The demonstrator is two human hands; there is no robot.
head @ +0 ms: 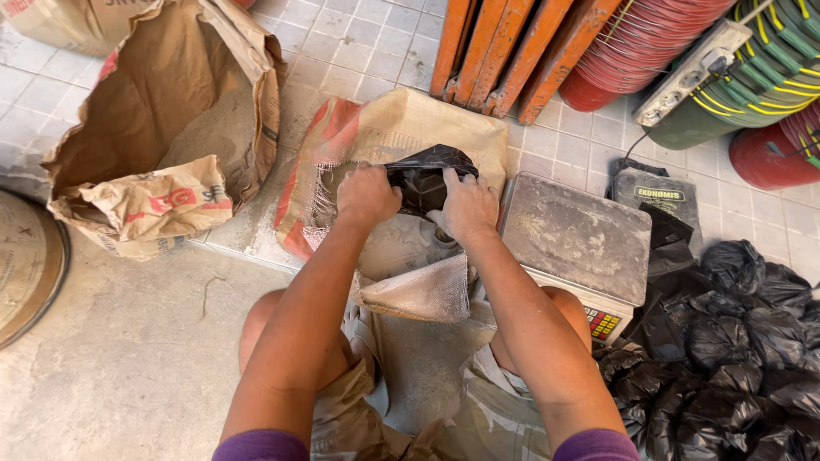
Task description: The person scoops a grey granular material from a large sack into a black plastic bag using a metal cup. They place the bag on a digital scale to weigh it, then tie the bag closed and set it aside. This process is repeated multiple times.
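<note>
Left hand (367, 195) and right hand (465, 205), grips closed on the rim of a crumpled black plastic bag (423, 175), stretching its mouth open above the woven powder-filled sack (401, 222), beside a dusty grey weighing scale (574, 235).

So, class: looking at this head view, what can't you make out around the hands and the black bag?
- Inside of the black bag: hidden by its own folds and both hands.
- Left hand and right hand fingertips: curled into the bag, out of sight.
- Contents of the woven sack: covered by hands and forearms.
- Scale keypad: too small to read.
- Pile of tied black bags: cut off by the right and bottom edges.
</note>
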